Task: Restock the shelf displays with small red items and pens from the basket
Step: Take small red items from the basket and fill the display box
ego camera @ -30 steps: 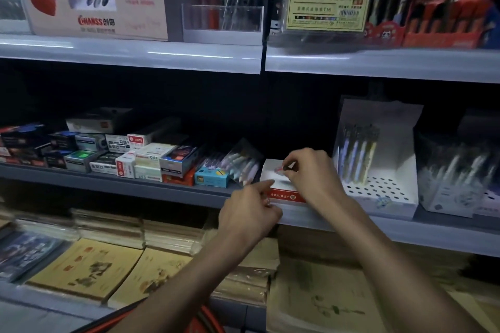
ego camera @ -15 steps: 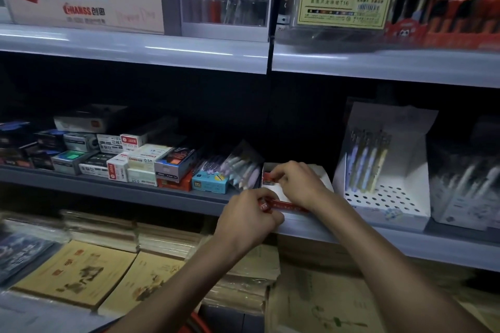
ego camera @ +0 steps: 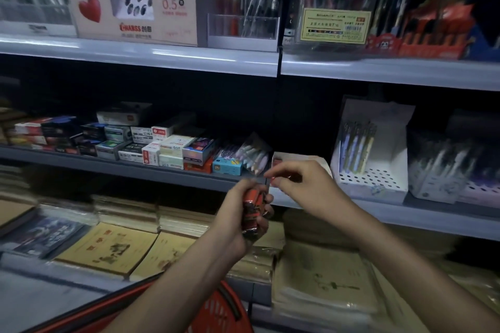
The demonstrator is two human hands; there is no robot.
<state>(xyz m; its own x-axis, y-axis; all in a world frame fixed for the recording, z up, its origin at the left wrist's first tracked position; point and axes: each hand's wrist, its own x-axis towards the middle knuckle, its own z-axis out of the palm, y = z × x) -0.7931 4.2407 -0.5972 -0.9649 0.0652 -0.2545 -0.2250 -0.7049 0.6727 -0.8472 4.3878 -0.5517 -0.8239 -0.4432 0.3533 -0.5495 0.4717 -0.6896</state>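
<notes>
My left hand [ego camera: 238, 213] is closed around a stack of small red packets [ego camera: 253, 208], held just below the edge of the middle shelf [ego camera: 151, 169]. My right hand [ego camera: 300, 186] pinches one small red item [ego camera: 273, 180] between thumb and fingers, right in front of a white display box with a red front [ego camera: 286, 158] on that shelf. The red basket [ego camera: 216, 305] shows at the bottom, under my left forearm; its contents are hidden.
Small stationery boxes [ego camera: 167, 150] and a bag of pens [ego camera: 254, 157] fill the middle shelf to the left. White pen display stands [ego camera: 370, 159] sit to the right. Pen holders [ego camera: 243, 24] line the top shelf. Stacked notebooks [ego camera: 108, 249] lie below.
My left hand has dropped lower and turned, now showing the red packets in its grip. My right hand has come back from the white box toward the left hand. The view has shifted.
</notes>
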